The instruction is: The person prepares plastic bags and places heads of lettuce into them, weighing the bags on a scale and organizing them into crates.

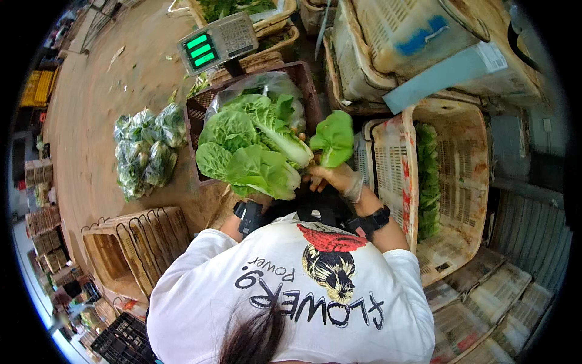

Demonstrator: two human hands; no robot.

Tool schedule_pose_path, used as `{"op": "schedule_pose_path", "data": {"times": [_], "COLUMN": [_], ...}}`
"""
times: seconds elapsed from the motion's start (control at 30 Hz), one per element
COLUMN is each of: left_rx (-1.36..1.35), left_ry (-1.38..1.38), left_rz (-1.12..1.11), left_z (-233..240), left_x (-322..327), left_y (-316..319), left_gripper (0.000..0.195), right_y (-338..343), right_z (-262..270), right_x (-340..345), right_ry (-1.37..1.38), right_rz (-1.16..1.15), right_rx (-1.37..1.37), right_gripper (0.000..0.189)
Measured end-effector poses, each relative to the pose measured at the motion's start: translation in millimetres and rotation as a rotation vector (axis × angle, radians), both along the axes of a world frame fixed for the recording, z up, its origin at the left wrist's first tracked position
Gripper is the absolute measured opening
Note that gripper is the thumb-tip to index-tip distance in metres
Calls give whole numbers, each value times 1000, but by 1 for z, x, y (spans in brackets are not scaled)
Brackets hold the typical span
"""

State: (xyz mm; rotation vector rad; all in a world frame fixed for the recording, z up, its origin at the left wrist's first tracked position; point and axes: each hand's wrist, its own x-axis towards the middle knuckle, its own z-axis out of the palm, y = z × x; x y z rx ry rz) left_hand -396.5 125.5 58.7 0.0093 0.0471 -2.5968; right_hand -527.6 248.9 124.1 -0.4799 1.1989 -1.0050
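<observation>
A head of leafy green cabbage [259, 141] with a pale stem lies tilted over a dark brown plastic crate, its leaves spread to the left. My left hand [260, 197] supports it from below, mostly hidden by the leaves. Beside the stem's cut end, my right hand [332, 176] grips a single green leaf [335, 136] that stands apart from the head. Clear, thin glove material shows at my right wrist. Behind the cabbage, a clear plastic bag [291, 86] lies in the brown crate [313, 98].
A digital scale display [218, 41] with lit green readouts rises behind the crate. Bagged greens [148, 150] lie on the floor at left. Nested crates [136, 248] stand at lower left. On the right, a tipped, dirty white crate [459, 182] holds greens, below stacked crates [363, 68].
</observation>
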Motion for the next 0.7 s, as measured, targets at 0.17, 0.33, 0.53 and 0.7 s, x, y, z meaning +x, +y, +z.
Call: {"op": "schedule_pose_path", "data": {"times": [0.17,0.33,0.53,0.7], "left_rx": [15,9,36,4], "left_ry": [-3,11,-147,-104], "left_rz": [112,218,300,307], "left_z": [-6,-22,-26,2], "left_x": [14,27,52,27], "left_y": [-1,-2,-2,-11], "left_gripper": [53,53,54,50], "right_y": [21,31,-214,-259], "right_z": [-73,-137,39,131], "right_x": [-23,-42,-113,-148], "right_ry": [596,1042,1438,1747], "right_rz": [141,1517,762,-217], "right_rx": [57,390,-94,-768], "right_gripper": [28,27,69,55]}}
